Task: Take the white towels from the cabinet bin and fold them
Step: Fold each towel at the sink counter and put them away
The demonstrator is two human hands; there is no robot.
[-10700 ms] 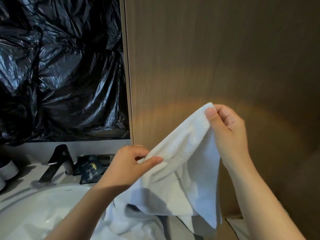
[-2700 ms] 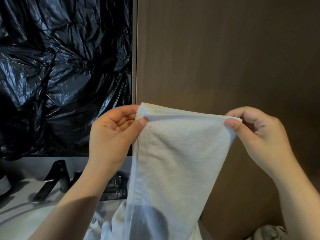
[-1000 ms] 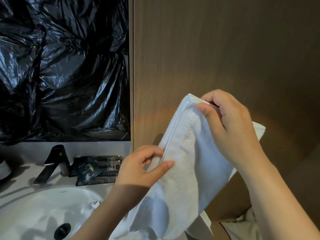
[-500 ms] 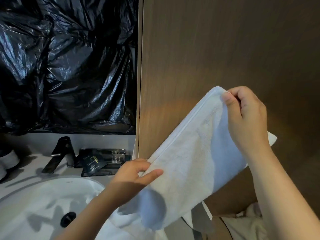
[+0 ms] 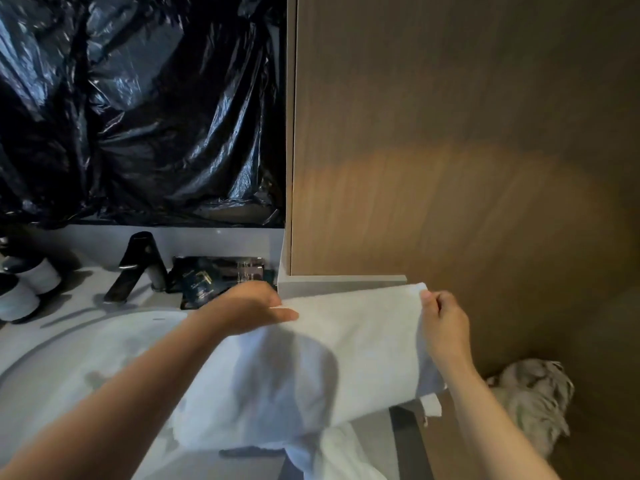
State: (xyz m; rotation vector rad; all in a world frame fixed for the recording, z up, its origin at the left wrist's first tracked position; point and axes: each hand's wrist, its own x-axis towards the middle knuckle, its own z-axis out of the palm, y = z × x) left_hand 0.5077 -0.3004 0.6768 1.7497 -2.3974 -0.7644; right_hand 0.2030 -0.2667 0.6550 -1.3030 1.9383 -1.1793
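Two hands hold one white towel [image 5: 360, 344] stretched wide and low over the counter edge, between the sink basin [image 5: 52, 368] and the wood cabinet panel [image 5: 450, 168]. The left hand [image 5: 247, 308] grips the towel's top left edge with the thumb laid along the cloth. Its fingers are hidden beneath the fabric, so their curl cannot be seen. The right hand [image 5: 445, 327] pinches the top right corner between thumb and bent fingers. The towel's sagging lower half covers part of the basin and a heap of white cloth [image 5: 341, 455] cut off by the bottom edge. Behind stand a black faucet [image 5: 138, 268], dark packets [image 5: 214, 277] with unreadable print, and pale containers [image 5: 20, 299] clipped at the left. A crumpled towel [image 5: 533, 393] lies in deep shadow at lower right, and what holds it cannot be made out.
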